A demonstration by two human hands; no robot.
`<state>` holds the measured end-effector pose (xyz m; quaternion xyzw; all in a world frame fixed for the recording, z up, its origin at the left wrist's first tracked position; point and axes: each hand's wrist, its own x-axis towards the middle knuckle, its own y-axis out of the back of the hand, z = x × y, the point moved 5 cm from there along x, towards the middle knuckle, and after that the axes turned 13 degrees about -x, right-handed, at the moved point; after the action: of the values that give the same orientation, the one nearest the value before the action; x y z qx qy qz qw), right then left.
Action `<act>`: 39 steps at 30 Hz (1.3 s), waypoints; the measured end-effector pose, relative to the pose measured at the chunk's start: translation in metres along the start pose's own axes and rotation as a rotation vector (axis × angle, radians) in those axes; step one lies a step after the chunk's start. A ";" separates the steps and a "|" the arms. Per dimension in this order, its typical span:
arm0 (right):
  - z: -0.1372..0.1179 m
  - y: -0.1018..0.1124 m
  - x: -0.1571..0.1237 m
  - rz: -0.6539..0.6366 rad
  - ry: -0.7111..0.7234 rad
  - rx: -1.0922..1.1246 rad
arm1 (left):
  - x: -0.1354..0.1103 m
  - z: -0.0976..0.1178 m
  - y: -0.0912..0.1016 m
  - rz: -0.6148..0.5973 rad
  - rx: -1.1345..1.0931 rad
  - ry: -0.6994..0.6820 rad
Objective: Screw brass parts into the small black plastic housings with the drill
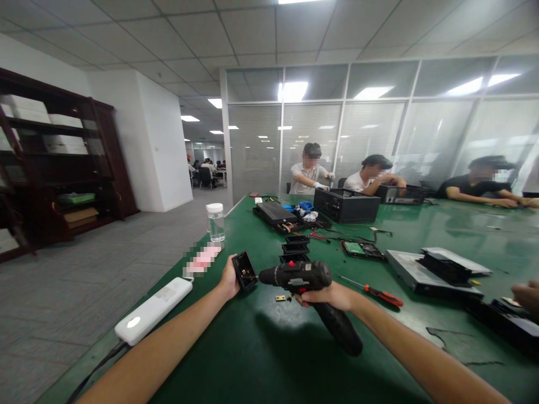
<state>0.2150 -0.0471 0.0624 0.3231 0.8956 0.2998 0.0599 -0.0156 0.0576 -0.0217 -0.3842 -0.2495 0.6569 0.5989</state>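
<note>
My left hand [228,279] is closed on a small black open box [245,271], tilted so its hollow inside faces right; small brass-coloured parts show in it. My right hand [324,296] grips a black cordless drill [301,275] with a red button on top. The drill points left, and its thin bit reaches the box's open side; whether it touches a part inside I cannot tell. Just below the drill lie a small brass-coloured plate [280,298] and a tiny dark piece. Behind the drill stand several similar black boxes [296,247] in a row.
A white power strip [155,311] and a clear bottle [216,224] line the left table edge. Right of the drill lie an orange-handled screwdriver [383,295], a hard drive [362,249] and silver drives [406,269]. Computer cases [347,205] stand farther back, with people behind. Another person's hand [526,297] shows at right.
</note>
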 end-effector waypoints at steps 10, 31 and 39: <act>0.000 0.000 0.000 -0.003 0.036 -0.021 | -0.001 0.002 -0.001 0.011 0.011 -0.015; 0.001 0.000 0.000 0.004 0.042 -0.023 | 0.000 0.002 0.000 0.003 0.001 -0.036; -0.003 0.000 0.000 -0.011 0.033 -0.022 | 0.001 0.001 0.001 -0.005 0.014 -0.032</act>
<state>0.2139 -0.0485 0.0651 0.3127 0.8948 0.3146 0.0502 -0.0171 0.0588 -0.0218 -0.3686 -0.2554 0.6632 0.5992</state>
